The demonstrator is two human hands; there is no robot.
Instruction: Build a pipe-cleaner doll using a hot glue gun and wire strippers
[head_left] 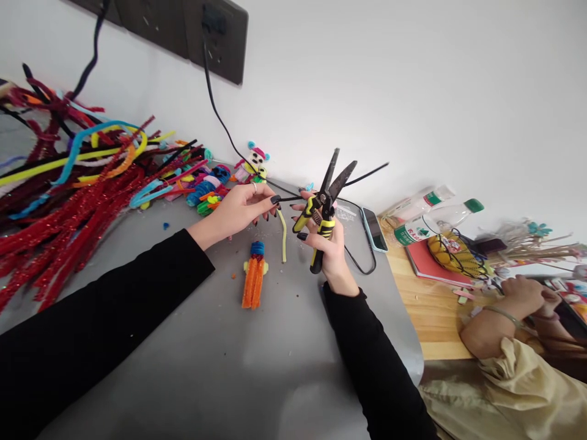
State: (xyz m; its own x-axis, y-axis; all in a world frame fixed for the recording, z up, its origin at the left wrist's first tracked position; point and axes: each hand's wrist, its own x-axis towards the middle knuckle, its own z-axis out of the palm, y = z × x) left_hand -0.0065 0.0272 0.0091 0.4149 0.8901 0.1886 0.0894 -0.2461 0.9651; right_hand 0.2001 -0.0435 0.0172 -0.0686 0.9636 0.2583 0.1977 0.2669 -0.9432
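Note:
My right hand (326,247) grips yellow-and-black snips (326,211) with the blades spread open and pointing up. My left hand (243,211) pinches a thin black pipe cleaner (362,177) that runs between the open blades and sticks out to the right. An orange and blue pipe-cleaner figure (254,278) lies flat on the grey table (183,366) just below my hands. A pale yellow pipe-cleaner piece (283,235) lies between my hands.
A big heap of red and coloured pipe cleaners (68,189) fills the left side. Small finished figures (250,165) stand by the wall. A phone (375,229) with a cable, bottles (426,214), a red book and another person's hands (518,299) are at right on a wooden table.

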